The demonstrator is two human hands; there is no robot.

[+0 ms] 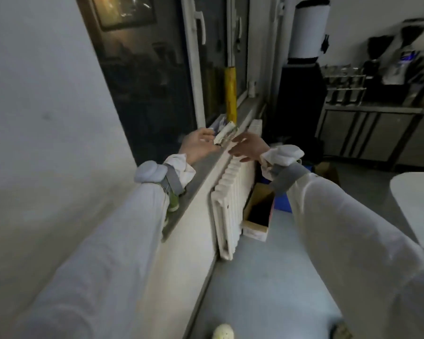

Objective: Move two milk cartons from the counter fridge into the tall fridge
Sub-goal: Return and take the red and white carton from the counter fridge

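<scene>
No milk carton shows in the blurred head view. My left hand (199, 145) is stretched out over the grey window sill (201, 174), palm up, fingers relaxed and holding nothing. My right hand (249, 148) reaches forward beside it with straight, spread fingers, also holding nothing. Between and just beyond both hands a small pale object (224, 133) lies on the sill; I cannot tell what it is. A stainless counter unit with doors (377, 135) stands at the far right.
A white radiator (233, 201) hangs under the sill, with an open cardboard box (258, 216) and a blue bin (283, 204) on the floor beside it. A yellow post (230, 94) stands by the dark window. A black-and-white machine (304, 69) and coffee gear sit at the back right.
</scene>
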